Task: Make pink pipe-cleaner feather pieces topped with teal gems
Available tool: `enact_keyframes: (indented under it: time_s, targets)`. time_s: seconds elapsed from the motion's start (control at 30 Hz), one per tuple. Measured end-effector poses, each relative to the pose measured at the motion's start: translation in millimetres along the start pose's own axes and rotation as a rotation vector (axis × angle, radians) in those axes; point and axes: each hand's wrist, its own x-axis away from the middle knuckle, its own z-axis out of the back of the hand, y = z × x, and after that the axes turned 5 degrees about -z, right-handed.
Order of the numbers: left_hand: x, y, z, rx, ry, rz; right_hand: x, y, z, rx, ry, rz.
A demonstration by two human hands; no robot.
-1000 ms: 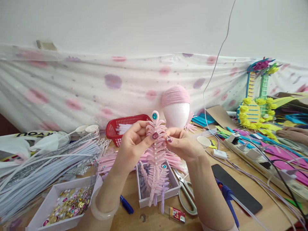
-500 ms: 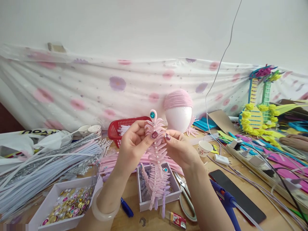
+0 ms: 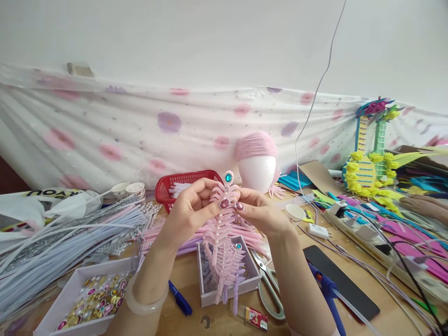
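A pink feather-shaped craft piece [image 3: 221, 233], made of fuzzy looped stems with a row of pearls down its middle, hangs upright between my hands. A teal gem [image 3: 228, 178] in a pink surround tops it. My left hand [image 3: 196, 203] pinches its upper left side with thumb and fingers. From the other side my right hand [image 3: 261, 210] pinches the same upper part. The piece's lower end hangs in front of a white box [image 3: 229, 298], which holds more fuzzy pieces, one with a teal gem.
Scissors [image 3: 269, 284], a lighter [image 3: 255, 318], a blue marker [image 3: 180, 298], a glue gun [image 3: 327, 289] and a phone [image 3: 341, 284] lie close by. A gem tray [image 3: 52, 303] stands left, a red basket [image 3: 163, 186] behind. A co-worker's hand [image 3: 425, 205] rests far right.
The feather piece's gem top has moved slightly down and right, tilting the piece. Both hands keep pinching it, and the right thumb has shifted a little. The whole view has drifted slightly.
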Motion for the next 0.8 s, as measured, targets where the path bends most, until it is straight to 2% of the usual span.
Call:
enact_keyframes:
  time_s: [0.1,0.17,0.4,0.53,0.67,0.8]
  targets:
    - [0,2,0.4,-0.055,0.034,0.000,-1,-1,0,0.030,0.003,0.018]
    - [0,3,-0.6,-0.100,0.065,-0.007,-1,-2,0,0.046,0.053,0.045]
    - [-4,-9,-9.9,-0.342,0.181,-0.038,-5,0,-4,0.099,0.380,0.118]
    - [-6,-21,-19.5,-0.301,0.269,-0.080,-9,2,-5,0.093,0.494,0.163]
    - [-9,-27,-21.6,-0.227,0.282,-0.098,-9,2,-1,0.073,0.494,0.157]
    - [-14,-24,-5.2,-0.195,0.282,-0.086,-6,2,6,0.136,0.423,0.050]
